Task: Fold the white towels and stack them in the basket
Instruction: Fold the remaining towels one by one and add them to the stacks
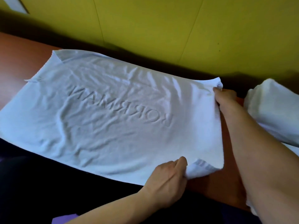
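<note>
A white towel (103, 113) with raised lettering lies spread flat and wrinkled across the brown table (24, 50). My left hand (168, 178) grips the towel's near right corner, which is bunched and lifted a little. My right hand (224, 96) pinches the far right corner of the same towel, close to the wall. The towel's far left corner is turned over. No basket shows in this view.
More white towels (273, 110) lie bundled at the right edge of the table, just beyond my right forearm. A yellow-green wall (161, 29) rises right behind the table. Dark clothing fills the bottom left.
</note>
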### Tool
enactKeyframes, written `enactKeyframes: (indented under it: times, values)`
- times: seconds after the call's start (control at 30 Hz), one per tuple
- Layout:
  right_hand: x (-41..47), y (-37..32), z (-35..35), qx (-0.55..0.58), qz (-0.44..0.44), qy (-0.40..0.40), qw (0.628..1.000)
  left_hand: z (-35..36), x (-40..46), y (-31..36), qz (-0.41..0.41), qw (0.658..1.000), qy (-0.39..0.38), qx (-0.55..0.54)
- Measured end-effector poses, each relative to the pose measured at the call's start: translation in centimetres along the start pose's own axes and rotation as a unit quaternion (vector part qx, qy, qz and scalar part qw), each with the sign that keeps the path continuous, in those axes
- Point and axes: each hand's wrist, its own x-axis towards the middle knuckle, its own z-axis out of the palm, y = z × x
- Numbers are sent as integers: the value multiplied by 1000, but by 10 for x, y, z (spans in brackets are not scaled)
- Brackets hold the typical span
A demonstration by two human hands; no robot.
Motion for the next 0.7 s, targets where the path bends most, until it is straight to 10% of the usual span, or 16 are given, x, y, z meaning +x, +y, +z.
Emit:
enactKeyframes:
  times: [0.4,0.7]
  values:
    - [-6,-48,-127,57,35,99,993,-50,-13,101,149,970,132,-137]
    - [-83,-119,-47,59,-96,44,993,-106,-70,37,-69,938,218,-262]
